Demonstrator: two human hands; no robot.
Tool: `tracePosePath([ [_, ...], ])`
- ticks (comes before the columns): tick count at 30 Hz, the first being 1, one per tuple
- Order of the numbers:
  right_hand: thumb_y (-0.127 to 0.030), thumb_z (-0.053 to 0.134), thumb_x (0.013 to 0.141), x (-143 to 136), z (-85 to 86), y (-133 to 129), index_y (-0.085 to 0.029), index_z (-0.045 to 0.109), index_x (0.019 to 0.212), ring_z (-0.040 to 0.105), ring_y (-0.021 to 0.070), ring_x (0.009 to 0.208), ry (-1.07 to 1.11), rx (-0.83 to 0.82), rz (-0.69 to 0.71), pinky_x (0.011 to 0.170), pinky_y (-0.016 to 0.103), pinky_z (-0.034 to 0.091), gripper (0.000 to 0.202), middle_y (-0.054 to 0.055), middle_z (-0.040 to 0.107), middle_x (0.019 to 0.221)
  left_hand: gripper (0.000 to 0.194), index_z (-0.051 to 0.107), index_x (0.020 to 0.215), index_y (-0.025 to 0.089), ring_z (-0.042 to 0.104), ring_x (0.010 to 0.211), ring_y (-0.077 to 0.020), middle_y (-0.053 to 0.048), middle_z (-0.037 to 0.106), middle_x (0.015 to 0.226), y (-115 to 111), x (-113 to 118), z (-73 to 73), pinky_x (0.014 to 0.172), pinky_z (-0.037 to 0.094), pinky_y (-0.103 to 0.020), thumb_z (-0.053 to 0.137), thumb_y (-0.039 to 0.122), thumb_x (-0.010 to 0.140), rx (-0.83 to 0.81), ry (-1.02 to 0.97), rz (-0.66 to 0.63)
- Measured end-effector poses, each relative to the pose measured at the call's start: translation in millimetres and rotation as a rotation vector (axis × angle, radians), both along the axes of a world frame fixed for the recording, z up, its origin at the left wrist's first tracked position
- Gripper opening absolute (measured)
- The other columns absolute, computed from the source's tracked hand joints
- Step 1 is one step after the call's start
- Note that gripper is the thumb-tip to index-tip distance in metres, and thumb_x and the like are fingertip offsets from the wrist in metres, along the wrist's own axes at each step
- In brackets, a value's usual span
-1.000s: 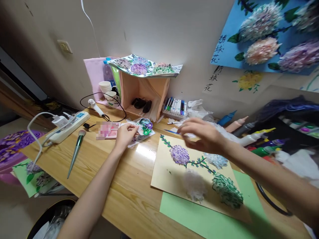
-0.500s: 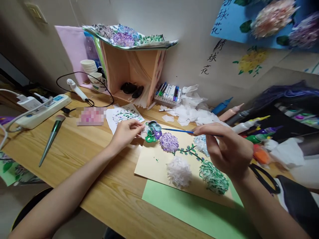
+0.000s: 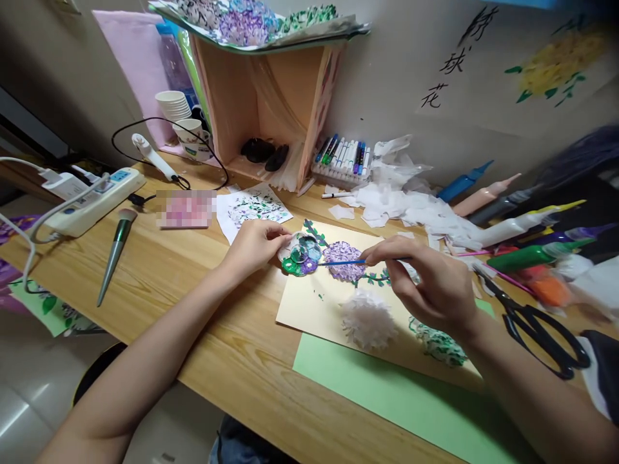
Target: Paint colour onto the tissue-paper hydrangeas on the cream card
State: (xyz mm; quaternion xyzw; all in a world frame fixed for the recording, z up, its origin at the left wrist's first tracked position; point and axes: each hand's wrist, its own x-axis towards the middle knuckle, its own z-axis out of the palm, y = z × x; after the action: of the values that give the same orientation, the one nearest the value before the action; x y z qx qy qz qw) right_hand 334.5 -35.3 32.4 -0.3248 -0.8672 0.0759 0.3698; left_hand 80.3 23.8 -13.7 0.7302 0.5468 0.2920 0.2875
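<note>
Your left hand (image 3: 258, 248), near the center of the frame, has its thumb and fingers pinched on the left edge of the flower-shaped palette (image 3: 302, 254). The palette lies just right of those fingertips, its wells smeared with green, purple and dark paint, over the upper left corner of the cream sheet (image 3: 304, 303). Your right hand (image 3: 428, 280), right of center, has its fingers clamped around the blue paintbrush (image 3: 345, 262). The brush runs out leftward from your grip, its tip at the palette's right edge beside the purple paint; you cannot tell here whether it touches.

The brush crosses in front of the purple flower (image 3: 344, 251), which sits between your two hands. Below and to the left of your right hand is the white flower (image 3: 368, 319), plain and fluffy; the green-tipped flower (image 3: 440, 341) is partly hidden beneath your right wrist. A green sheet (image 3: 367, 393) shows under the cream one, toward the lower right of the frame.

At the right, black-handled scissors (image 3: 545, 327) lie near your right forearm. White paper scraps (image 3: 406, 209) spread above your right hand, and a paint-spotted paper (image 3: 254, 207) lies just above your left.
</note>
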Motion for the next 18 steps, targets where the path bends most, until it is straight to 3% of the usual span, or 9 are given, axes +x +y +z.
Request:
tracePosePath([
  [8,-0.006,0.046,0.088,-3.0,-8.6,2.8,-0.028,0.055,0.102,0.068,0.0162,0.074,-0.058,0.001,0.021,0.066,0.030,0.056,0.027,0.003,0.069,0.083,0.019,0.077,0.081,0.017,0.065,0.068,-0.0165,-0.004,0.076,0.079,-1.1,-0.2,-0.1,0.062,0.043,-0.025,0.061,0.026,0.084,0.022,0.015,-0.004],
  [18,-0.006,0.044,0.089,-4.6,-6.1,3.2,-0.027,0.053,0.101,0.067,0.0146,0.071,-0.074,-0.022,0.048,0.063,0.029,0.056,0.027,0.002,0.069,0.081,0.018,0.077,0.081,0.018,0.067,0.070,-0.0172,-0.004,0.077,0.081,-3.1,1.0,1.2,0.062,0.042,-0.025,0.061,0.026,0.084,0.025,0.043,-0.004],
])
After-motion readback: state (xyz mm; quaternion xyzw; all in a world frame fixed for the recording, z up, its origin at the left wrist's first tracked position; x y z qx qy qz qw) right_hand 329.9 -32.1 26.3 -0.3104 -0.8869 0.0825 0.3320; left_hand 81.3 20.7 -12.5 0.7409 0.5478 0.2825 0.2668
